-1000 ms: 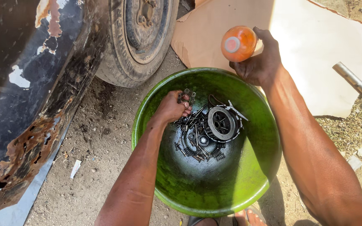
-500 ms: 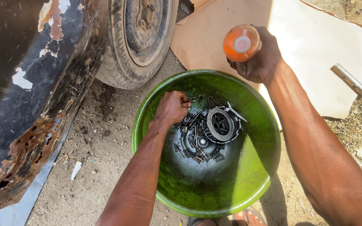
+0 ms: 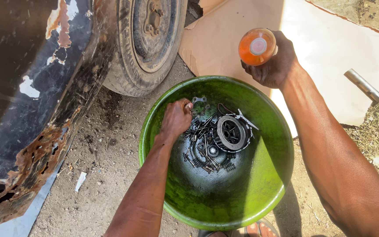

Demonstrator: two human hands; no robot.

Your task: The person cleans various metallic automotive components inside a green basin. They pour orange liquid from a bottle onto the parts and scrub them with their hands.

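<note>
Head view: beside the rusted car body (image 3: 31, 109) and its wheel (image 3: 148, 39), a green basin (image 3: 268, 184) sits on the dirt, holding oily metal parts (image 3: 218, 140) in dark liquid. Left hand (image 3: 176, 119) curls among those parts, its grip hidden. Right hand (image 3: 275, 61), beyond the basin's far rim, fingers wrapped around an orange bottle (image 3: 256, 46); the parts look greasy, unfinished.

Along the left of the frame we see a dark, rusted car body panel (image 3: 31, 114), with a worn black tyre on a steel wheel (image 3: 148, 41) at upper centre. A flattened brown cardboard sheet (image 3: 330, 57) covers the upper right, carrying a short grey metal tube (image 3: 364, 85).
</note>
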